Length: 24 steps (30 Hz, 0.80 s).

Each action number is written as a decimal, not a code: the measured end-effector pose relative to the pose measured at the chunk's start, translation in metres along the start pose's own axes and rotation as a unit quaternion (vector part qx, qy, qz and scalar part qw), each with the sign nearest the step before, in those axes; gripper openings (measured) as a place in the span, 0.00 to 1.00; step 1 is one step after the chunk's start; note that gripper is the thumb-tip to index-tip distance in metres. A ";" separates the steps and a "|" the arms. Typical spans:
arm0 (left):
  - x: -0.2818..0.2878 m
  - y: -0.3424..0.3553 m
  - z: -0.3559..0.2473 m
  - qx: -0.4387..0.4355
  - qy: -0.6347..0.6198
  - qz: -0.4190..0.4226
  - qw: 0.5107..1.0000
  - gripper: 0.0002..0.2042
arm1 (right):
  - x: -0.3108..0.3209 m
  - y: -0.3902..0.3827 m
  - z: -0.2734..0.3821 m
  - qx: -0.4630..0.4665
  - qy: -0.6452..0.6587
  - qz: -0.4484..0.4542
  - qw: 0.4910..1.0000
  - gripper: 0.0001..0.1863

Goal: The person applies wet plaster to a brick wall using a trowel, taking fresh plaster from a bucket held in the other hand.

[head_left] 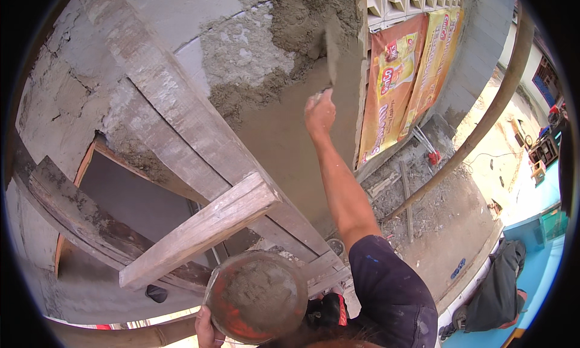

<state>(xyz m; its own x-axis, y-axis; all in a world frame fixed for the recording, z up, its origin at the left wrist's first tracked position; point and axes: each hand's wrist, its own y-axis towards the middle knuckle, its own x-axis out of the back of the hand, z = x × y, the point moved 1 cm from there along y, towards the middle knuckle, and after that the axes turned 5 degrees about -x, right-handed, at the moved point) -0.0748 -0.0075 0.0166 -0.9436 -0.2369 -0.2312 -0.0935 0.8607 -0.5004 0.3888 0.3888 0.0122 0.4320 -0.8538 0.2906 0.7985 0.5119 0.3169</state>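
My right hand (320, 113) reaches up, its fingers closed round the handle of a trowel (331, 52). The trowel's grey blade points upward, at the face of the wall. Around it the wall carries rough, dark wet mortar (296, 12), while a smoother grey layer (284, 130) spreads below. At the lower edge my left hand (206, 328) grips the rim of a round, mortar-smeared orange bucket (233, 327). Grey wet mortar (263, 284) lies inside the bucket. The lower part of my left hand is cut off by the picture's edge.
Wooden planks (175, 106) run diagonally along the wall, with a short beam (199, 233) across them. An orange banner (389, 88) hangs just right of the mortar. A curved pole (483, 118) stands farther right. Rubble (393, 185) litters the ground below.
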 end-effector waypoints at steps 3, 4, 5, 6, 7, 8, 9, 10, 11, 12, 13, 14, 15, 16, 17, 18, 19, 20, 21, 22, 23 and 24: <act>0.003 0.001 0.004 -0.043 -0.003 0.003 0.999 0.29 | -0.005 -0.079 0.016 0.079 0.208 0.085 0.971 0.11; 0.003 0.003 0.005 -0.054 -0.007 0.005 0.999 0.29 | -0.002 -0.075 0.016 -0.040 0.287 0.090 0.953 0.10; 0.002 0.004 0.005 -0.064 -0.006 0.008 0.998 0.29 | 0.001 -0.071 0.012 -0.160 0.361 0.091 0.914 0.08; 0.004 0.004 0.005 -0.074 -0.006 0.010 0.997 0.29 | 0.002 -0.069 0.009 -0.278 0.429 0.091 0.855 0.07; 0.003 0.007 0.005 -0.078 -0.002 0.018 0.997 0.29 | 0.001 -0.053 0.006 -0.355 0.480 0.055 0.801 0.06; -0.001 0.011 0.007 -0.079 0.000 0.030 0.996 0.29 | -0.005 -0.026 -0.011 -0.401 0.553 0.038 0.730 0.07; -0.006 0.016 0.008 -0.080 0.003 0.041 0.996 0.28 | -0.011 0.002 -0.029 -0.440 0.620 0.020 0.650 0.07; -0.012 0.016 0.006 -0.089 0.015 0.036 0.995 0.29 | -0.025 0.024 -0.033 -0.476 0.681 0.014 0.556 0.08; -0.011 0.012 0.004 -0.102 0.025 0.021 0.994 0.28 | -0.040 0.038 -0.017 -0.481 0.677 0.009 0.557 0.08; -0.011 0.009 0.002 -0.118 0.036 0.008 0.992 0.28 | -0.054 0.052 0.004 -0.484 0.674 0.006 0.558 0.09; -0.012 0.009 0.002 -0.130 0.045 -0.001 0.990 0.28 | -0.059 0.071 0.024 -0.464 0.685 0.011 0.561 0.09; -0.013 0.006 0.002 -0.143 0.055 -0.013 0.988 0.27 | -0.062 0.087 0.046 -0.447 0.694 0.018 0.564 0.10; -0.012 0.003 0.002 -0.153 0.064 -0.025 0.986 0.27 | -0.065 0.104 0.070 -0.435 0.697 0.036 0.570 0.10; -0.014 0.004 0.002 -0.131 0.030 -0.012 0.991 0.25 | -0.057 0.124 0.088 -0.418 0.697 0.047 0.580 0.09; -0.013 0.003 0.001 -0.111 -0.003 -0.008 0.994 0.23 | -0.048 0.134 0.112 -0.424 0.694 0.046 0.580 0.11; -0.008 0.002 -0.001 -0.104 -0.020 0.019 0.994 0.22 | -0.041 0.136 0.136 -0.432 0.691 0.047 0.578 0.15; -0.001 0.003 0.000 -0.098 -0.037 0.048 0.993 0.21 | -0.036 0.134 0.154 -0.418 0.686 0.056 0.593 0.12; -0.007 0.005 -0.002 -0.087 -0.055 0.083 0.991 0.20 | -0.029 0.139 0.161 -0.400 0.679 0.060 0.613 0.09; -0.014 0.004 -0.002 -0.097 -0.036 0.041 0.994 0.21 | -0.019 0.142 0.166 -0.382 0.672 0.064 0.632 0.08; -0.022 0.002 0.000 -0.107 -0.016 0.000 0.994 0.21 | -0.009 0.142 0.166 -0.365 0.706 0.088 0.601 0.07; -0.029 -0.001 -0.001 -0.120 0.000 -0.043 0.992 0.22 | 0.001 0.135 0.168 -0.346 0.737 0.116 0.569 0.07; -0.030 -0.003 0.000 -0.122 -0.020 -0.037 0.992 0.22 | 0.010 0.126 0.166 -0.328 0.765 0.145 0.534 0.07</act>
<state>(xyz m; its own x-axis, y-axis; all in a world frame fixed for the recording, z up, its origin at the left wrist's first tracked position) -0.0465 -0.0025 0.0253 -0.9186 -0.3168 -0.2363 -0.2409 0.9228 -0.3006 0.4239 0.4609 0.2052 0.0134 -0.0822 -0.9965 0.3635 0.9288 -0.0717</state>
